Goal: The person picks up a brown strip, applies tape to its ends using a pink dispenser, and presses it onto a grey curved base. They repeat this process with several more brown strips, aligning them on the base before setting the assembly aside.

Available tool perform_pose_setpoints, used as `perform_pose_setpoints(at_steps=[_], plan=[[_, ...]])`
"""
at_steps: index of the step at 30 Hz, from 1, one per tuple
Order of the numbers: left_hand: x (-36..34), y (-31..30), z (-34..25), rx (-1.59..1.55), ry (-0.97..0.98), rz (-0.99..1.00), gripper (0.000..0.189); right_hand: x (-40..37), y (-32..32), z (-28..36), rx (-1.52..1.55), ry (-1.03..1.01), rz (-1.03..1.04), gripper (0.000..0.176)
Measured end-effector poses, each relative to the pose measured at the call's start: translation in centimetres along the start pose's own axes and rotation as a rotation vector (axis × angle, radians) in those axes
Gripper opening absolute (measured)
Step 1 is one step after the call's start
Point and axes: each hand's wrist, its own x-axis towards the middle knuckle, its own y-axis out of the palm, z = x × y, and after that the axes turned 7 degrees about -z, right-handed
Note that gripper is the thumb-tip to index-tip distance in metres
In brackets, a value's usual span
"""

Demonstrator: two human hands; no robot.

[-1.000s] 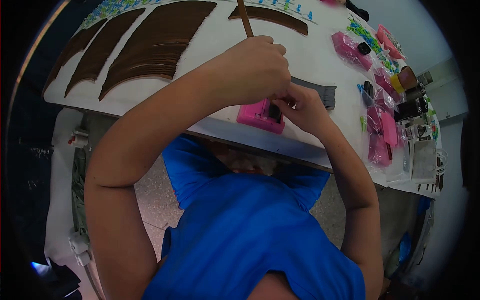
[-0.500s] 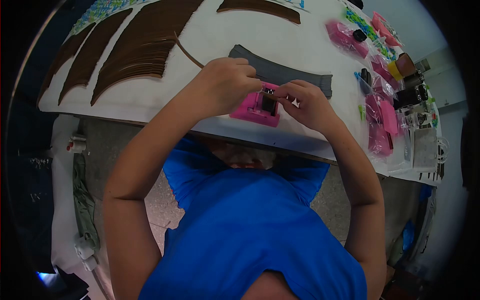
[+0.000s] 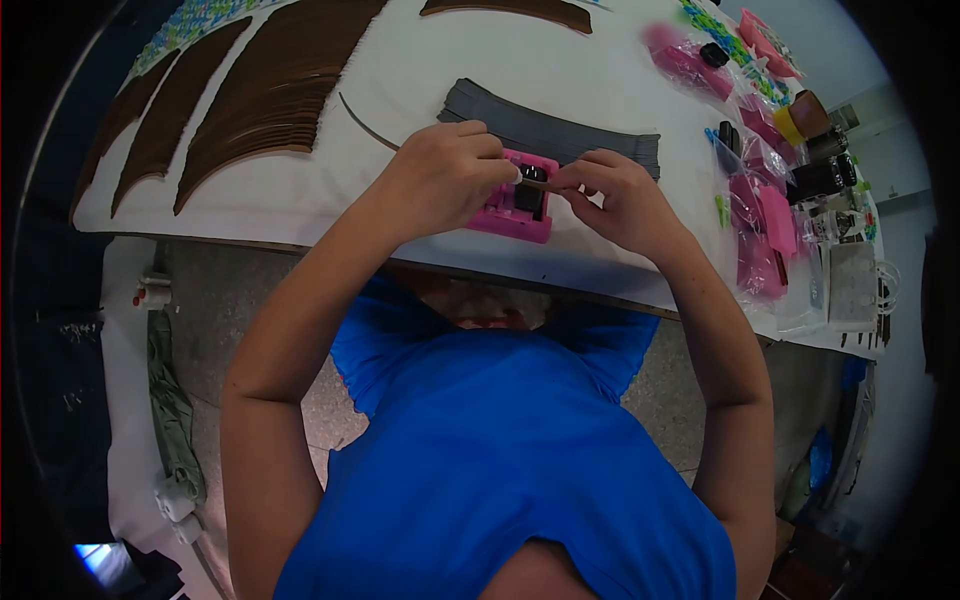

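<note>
A thin, curved brown strip [image 3: 365,127] runs through my left hand [image 3: 448,180], its free end sticking out to the upper left. My right hand [image 3: 620,200] pinches the same strip between thumb and fingers, and a short stretch spans the gap between my hands. Just under that stretch, a pink device [image 3: 512,228] with a black part [image 3: 528,198] in its middle sits on the table; my left hand hides some of its left side. Behind both hands lies a bundle of grey strips [image 3: 550,128], partly covered by my fingers.
Stacks of brown strips [image 3: 255,115] lie at the left of the white table [image 3: 400,55], with another brown bundle [image 3: 510,10] at the back. Pink items in clear bags [image 3: 755,240], black-capped containers [image 3: 820,180] and a white box [image 3: 852,285] crowd the right side.
The brown strip has been raised slightly off the pink device, and its free end has swung a little. Both hands stay pinched on it. The whole view has shifted slightly.
</note>
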Motion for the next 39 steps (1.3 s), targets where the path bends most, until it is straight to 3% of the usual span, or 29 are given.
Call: perform_pose_setpoints(at_steps=[5,15,18,20,24,26,39], plan=[[0.1,-0.3,-0.2,0.021,-0.017,0.022,0.014,-0.3,0.2,-0.3,-0.015,-0.005,0.001,0.023],[0.1,0.6,-0.1,-0.003,-0.002,0.011,0.018,-4.1,-3.5,-1.5,-0.071,0.023,-0.018,0.020],[0.2,0.9,0.0,-0.026,0.006,-0.009,0.018,-6.7,-6.2,-2.1,-0.126,0.088,-0.006,0.019],[0.3,0.9,0.0,-0.039,0.012,-0.023,0.018,-8.6,-8.0,-2.4,-0.176,0.243,0.015,0.019],[0.5,1.1,0.1,-0.045,0.021,-0.014,0.018,-11.5,-10.0,-3.6,-0.240,0.293,-0.012,0.018],[0.8,0.8,0.0,-0.069,0.015,0.006,0.022,-12.1,-10.4,-4.1,-0.306,0.191,-0.044,0.018],[1.7,1.4,-0.1,-0.040,0.031,0.031,0.018,-12.1,-11.7,-4.0,-0.374,0.199,-0.061,0.019]])
